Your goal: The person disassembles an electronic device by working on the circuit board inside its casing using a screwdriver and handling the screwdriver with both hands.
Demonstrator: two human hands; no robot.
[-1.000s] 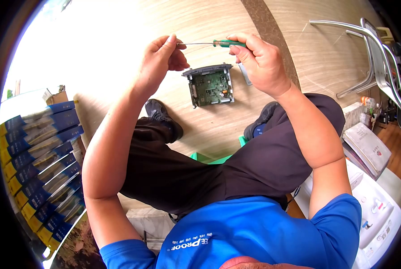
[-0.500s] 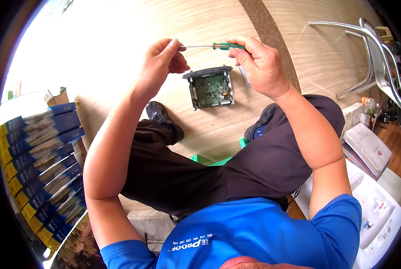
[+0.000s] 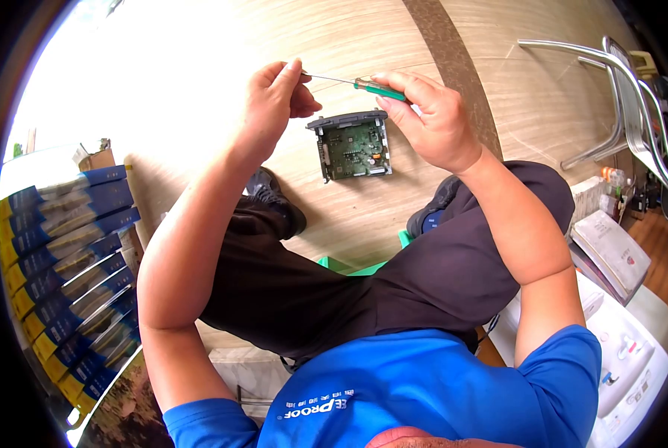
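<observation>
A screwdriver (image 3: 379, 90) with a green handle and a thin metal shaft is held across the space in front of me. My right hand (image 3: 433, 119) grips its handle between thumb and fingers. At the shaft's tip, the thumb and forefinger of my left hand (image 3: 273, 101) are pinched together; anything small between them is hidden. Below the hands, an electronic unit (image 3: 354, 147) lies on the floor between my feet. Its top is uncovered, showing a green circuit board inside a metal frame, with a dark front panel on the far side. Neither hand touches it.
Stacked blue and yellow boxes (image 3: 65, 276) stand on the left. At the right are a metal-framed chair (image 3: 625, 97), a white carton (image 3: 610, 250) and a white tray (image 3: 625, 336). Something green (image 3: 356, 269) shows beneath my legs.
The screwdriver has tilted, its handle end dropping a little towards the unit while the tip stays at my left fingers. My right hand has shifted slightly with it.
</observation>
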